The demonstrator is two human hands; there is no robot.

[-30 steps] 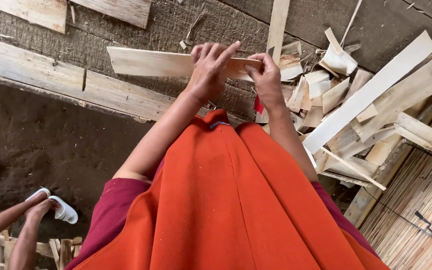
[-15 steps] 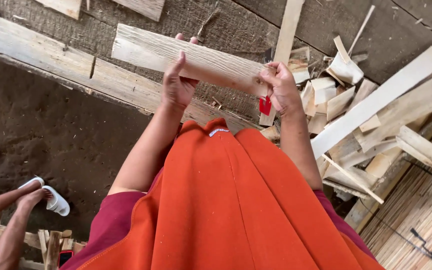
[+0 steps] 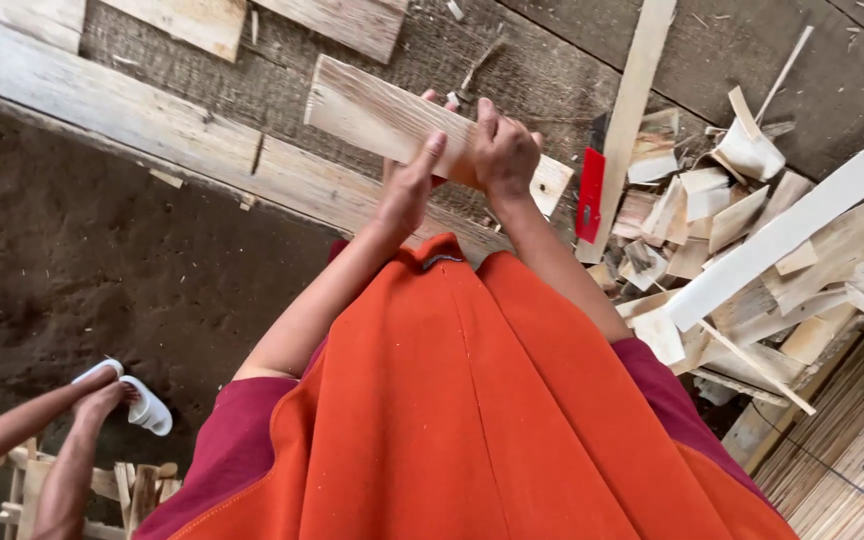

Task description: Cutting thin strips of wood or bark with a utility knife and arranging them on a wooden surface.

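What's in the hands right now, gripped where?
Both hands, left hand and right hand, hold one wooden board, gripping near its right end.

I see soft, even daylight, no glare. Wood scraps [image 3: 752, 230] at 3 o'clock brightest; dirt floor [image 3: 102, 280] at 9 dim. Slight motion blur, wide-angle stretch at edges.

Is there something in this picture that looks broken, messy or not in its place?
Yes. Many wood offcuts lie in a loose, untidy heap on the ground at the right. The red tool lies at the heap's edge. The board held in both hands looks whole.
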